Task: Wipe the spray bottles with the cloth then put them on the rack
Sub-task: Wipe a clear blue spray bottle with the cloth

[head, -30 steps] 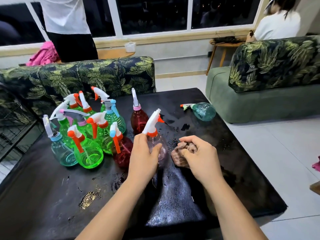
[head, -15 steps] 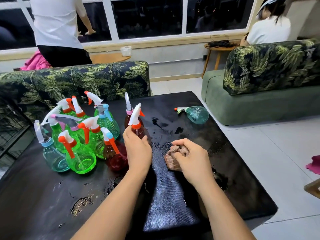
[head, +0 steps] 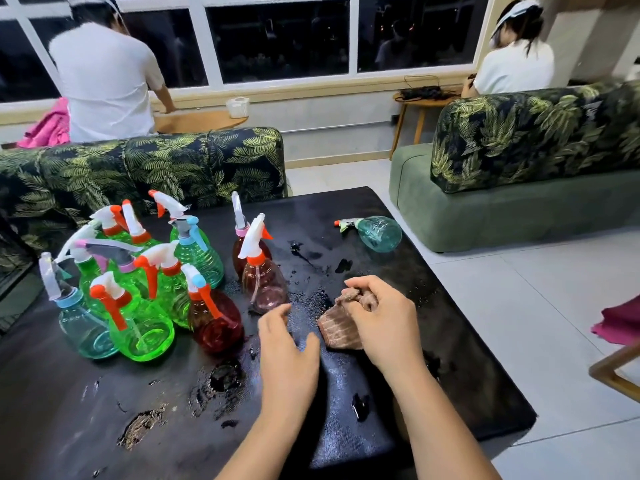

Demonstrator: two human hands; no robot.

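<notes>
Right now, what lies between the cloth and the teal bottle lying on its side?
Only bare black table, with dark patches; the head view shows it.

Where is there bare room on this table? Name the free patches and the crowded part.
Free: the near-left table in front of the green spray bottle; the far strip between the pink spray bottle and the lying teal spray bottle; the right edge beyond the right hand. Crowded: the left spray-bottle cluster.

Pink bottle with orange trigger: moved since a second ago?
Yes. The pink bottle went left and back, away from the cloth, to stand before the pink-collared red bottle.
</notes>
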